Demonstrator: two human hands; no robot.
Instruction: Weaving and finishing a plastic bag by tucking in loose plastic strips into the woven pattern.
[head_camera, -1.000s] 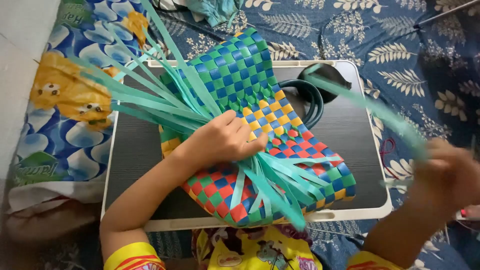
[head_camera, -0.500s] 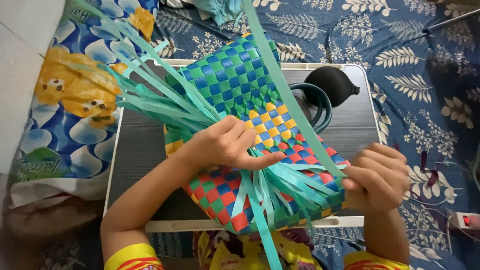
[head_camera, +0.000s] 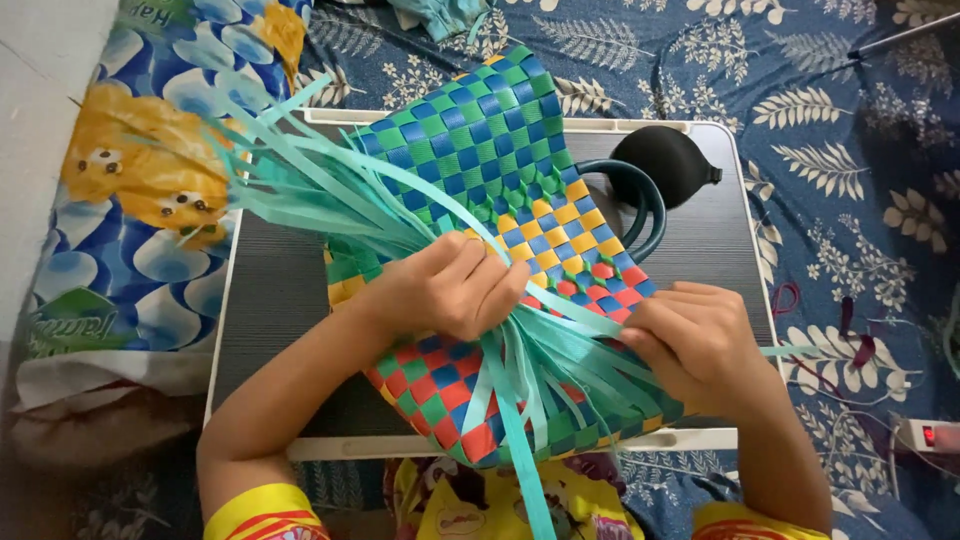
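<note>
Multicoloured checkered woven plastic-strip basket (head_camera: 500, 230) flat at centre of dark table (head_camera: 280, 300). Left hand (head_camera: 450, 285) clenched on loose teal plastic strips (head_camera: 300, 190), pinning weave steady. Right hand (head_camera: 690, 340), at 4 o'clock, pinching one strip, drawn taut. Teal handle loop (head_camera: 640, 195) at 2 o'clock.

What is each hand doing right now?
Left hand: closed, pressing down the checkered woven plastic basket.
Right hand: closed, pinching a loose teal plastic strip.
</note>
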